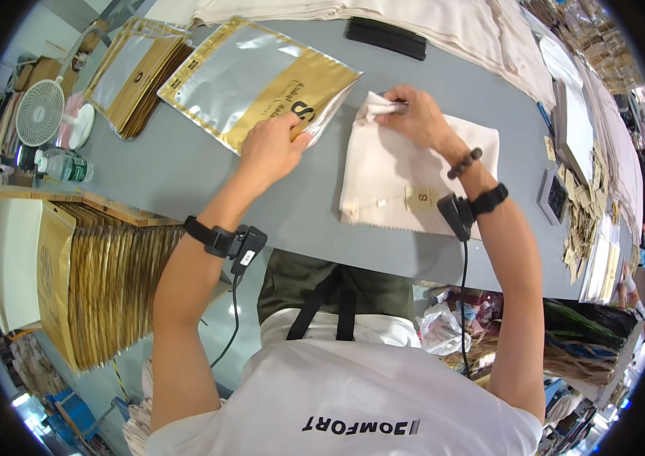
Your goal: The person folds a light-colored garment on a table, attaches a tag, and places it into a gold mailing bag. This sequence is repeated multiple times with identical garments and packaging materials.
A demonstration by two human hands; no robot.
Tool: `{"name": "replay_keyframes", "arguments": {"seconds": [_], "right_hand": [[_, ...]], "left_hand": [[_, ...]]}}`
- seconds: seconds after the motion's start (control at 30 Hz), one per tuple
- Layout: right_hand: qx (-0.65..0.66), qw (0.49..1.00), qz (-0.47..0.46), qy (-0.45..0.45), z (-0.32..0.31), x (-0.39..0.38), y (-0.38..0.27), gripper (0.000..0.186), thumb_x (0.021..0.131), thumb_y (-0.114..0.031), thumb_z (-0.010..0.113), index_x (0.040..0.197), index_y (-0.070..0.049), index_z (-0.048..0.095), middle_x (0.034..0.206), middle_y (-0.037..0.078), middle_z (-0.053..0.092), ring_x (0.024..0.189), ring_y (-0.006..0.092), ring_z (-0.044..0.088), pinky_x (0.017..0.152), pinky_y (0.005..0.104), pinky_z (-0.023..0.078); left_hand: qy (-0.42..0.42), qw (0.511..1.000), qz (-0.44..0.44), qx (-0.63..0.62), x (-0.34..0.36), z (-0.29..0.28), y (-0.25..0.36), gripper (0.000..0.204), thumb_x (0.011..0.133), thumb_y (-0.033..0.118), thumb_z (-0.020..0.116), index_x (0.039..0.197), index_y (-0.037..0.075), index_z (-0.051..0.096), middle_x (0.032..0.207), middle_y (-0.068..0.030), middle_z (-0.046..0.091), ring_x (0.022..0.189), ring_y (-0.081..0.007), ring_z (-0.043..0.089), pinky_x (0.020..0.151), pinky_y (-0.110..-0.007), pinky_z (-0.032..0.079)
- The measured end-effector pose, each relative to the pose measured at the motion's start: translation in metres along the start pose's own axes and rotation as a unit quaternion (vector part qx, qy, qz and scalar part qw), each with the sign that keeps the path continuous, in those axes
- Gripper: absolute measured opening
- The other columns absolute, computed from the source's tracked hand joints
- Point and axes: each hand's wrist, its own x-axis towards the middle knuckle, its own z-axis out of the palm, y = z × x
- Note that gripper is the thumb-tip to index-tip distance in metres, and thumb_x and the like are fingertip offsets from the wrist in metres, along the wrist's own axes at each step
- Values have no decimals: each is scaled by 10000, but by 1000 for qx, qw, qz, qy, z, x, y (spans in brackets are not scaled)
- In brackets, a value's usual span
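- The left hand [270, 152] is reaching up toward eleven o'clock, palm down, thumb and curled fingers nearly closed, pinching the near edge of a flat gold-and-silver plastic bag [212, 80].
- The right hand [417, 118] is reaching toward one o'clock with its wrist bent inward, fingertips closing on the gathered far-left corner of a folded cream cloth [383, 167].
- The bag is lying mostly at twelve o'clock from the left hand; the cloth is spreading toward six o'clock from the right, showing a small gold label [419, 199].
- The right forearm and its black strapped device [456, 216] are covering part of the cloth.
- From the left hand, a stack of gold bags [121, 87] is lying at ten o'clock, a round white fan [41, 112] is standing at nine.
- From the right hand, a long black bar [387, 38] is resting at eleven o'clock, loose beige tags [584, 205] at four.
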Motion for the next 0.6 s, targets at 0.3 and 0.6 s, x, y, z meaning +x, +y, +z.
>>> {"name": "replay_keyframes", "arguments": {"seconds": [0.3,0.6], "right_hand": [[-29,998,-34,48,55,-29,-56,321,850,-220,861,1078,-26,744,1010,141,768,946,345,742,837,400,589],[-193,901,-385,60,69,-59,-69,377,921,-358,768,1091,-26,713,1017,134,721,1011,326,691,934,456,539]], "left_hand": [[182,956,30,-228,-43,25,13,185,918,184,798,984,17,753,774,-100,733,660,-183,673,634,-327,534],[172,978,93,-71,-67,13,4,127,889,172,808,943,58,794,837,-72,683,788,-284,670,693,-398,548]]}}
